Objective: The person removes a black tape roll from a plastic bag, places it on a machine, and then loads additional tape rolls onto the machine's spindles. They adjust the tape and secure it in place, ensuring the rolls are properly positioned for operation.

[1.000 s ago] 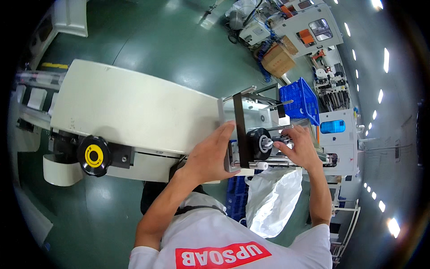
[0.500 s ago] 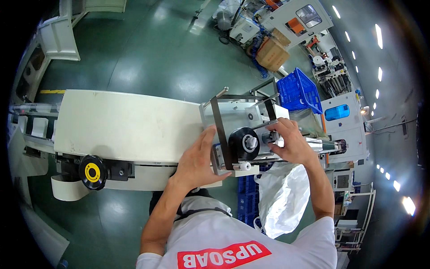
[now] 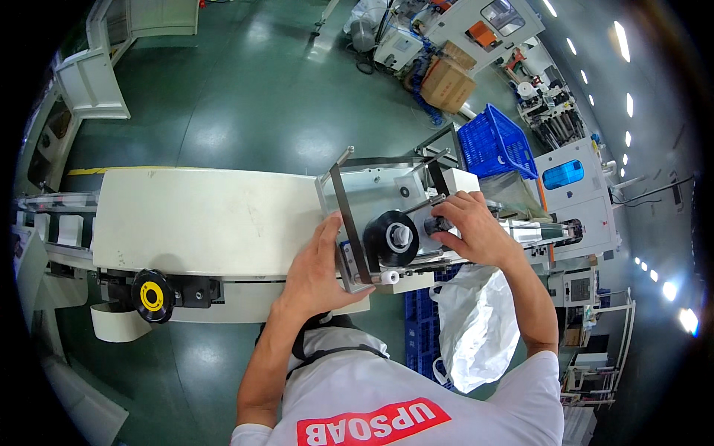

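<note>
A frame-like machine unit (image 3: 364, 201) with a pale side plate, metal rods and a dark band stands at the right end of the long cream cover. My left hand (image 3: 316, 271) grips the left edge of its side plate (image 3: 349, 269), thumb at the near corner and fingers up along the edge. My right hand (image 3: 476, 230) closes its fingers and thumb round a dark knob (image 3: 437, 225) on the unit's right side. Between the hands sits a black round roller (image 3: 390, 239) with a pale hub. A white end cap (image 3: 389, 277) sticks out near my left thumb.
The cream cover (image 3: 208, 223) stretches left, with a black-and-yellow handwheel (image 3: 153, 296) at its near side. A blue basket (image 3: 494, 145) stands beyond the unit. A white sack (image 3: 480, 327) lies over a blue pallet (image 3: 420, 334) nearby. Cardboard boxes (image 3: 448, 83) stand farther off.
The whole view has shifted slightly, so the unit appears a little farther left. Both hands keep their places, left on the side plate and right on the knob.
</note>
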`<state>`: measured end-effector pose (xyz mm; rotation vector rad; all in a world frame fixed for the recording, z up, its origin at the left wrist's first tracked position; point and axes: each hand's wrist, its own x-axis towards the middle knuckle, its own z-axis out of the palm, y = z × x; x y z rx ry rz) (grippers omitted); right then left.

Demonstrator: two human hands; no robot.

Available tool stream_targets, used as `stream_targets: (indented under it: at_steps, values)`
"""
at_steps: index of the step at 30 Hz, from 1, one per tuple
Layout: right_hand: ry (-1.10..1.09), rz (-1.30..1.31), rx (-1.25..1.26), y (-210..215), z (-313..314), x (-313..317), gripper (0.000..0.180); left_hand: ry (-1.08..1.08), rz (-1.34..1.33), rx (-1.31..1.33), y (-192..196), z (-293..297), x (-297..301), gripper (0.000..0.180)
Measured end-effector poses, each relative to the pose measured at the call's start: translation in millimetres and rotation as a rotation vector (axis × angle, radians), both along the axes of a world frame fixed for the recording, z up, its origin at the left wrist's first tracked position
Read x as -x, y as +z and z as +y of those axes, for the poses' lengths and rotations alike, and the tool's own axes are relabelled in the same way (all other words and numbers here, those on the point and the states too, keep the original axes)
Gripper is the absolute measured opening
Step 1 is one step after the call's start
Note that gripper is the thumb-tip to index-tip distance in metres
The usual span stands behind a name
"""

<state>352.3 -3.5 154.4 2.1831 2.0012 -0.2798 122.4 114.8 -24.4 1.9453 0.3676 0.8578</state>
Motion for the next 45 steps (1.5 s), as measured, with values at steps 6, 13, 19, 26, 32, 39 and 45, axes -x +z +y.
stream_targets:
  at_steps: [6, 13, 19, 26, 32, 39, 45]
  values:
    - [0.058, 0.041, -0.035, 1.6, -1.6, -3.1, 0.033, 0.0, 0.0, -0.01, 0.9, 0.8, 0.4, 0.118]
    - [0.041, 0.026, -0.079, 1.8, 0.9, -3.9, 0.032, 0.004, -0.014, -0.032, -1.6, 0.7, -0.4, 0.119]
    - [0.058, 0.011, -0.038, -3.5, 4.8, -6.6, 0.028, -0.003, -0.017, -0.022, -0.5, 1.2, -0.3, 0.12]
    - [0.047, -0.001, -0.1, -2.0, 4.4, -5.0, 0.037, -0.004, -0.011, -0.029, -1.2, 1.2, -0.1, 0.12]
    - [0.044, -0.033, -0.051, 4.7, 5.1, -8.3, 0.047, -0.005, 0.02, -0.02, 1.6, 0.4, 0.5, 0.121]
    - [0.064, -0.05, -0.044, 9.1, 6.6, -12.3, 0.043, 0.005, -0.018, -0.024, -2.0, -0.3, -0.9, 0.12]
    - [0.057, 0.023, -0.06, 22.4, 3.0, -14.1, 0.035, -0.005, -0.026, -0.02, -0.7, 0.4, -0.3, 0.119]
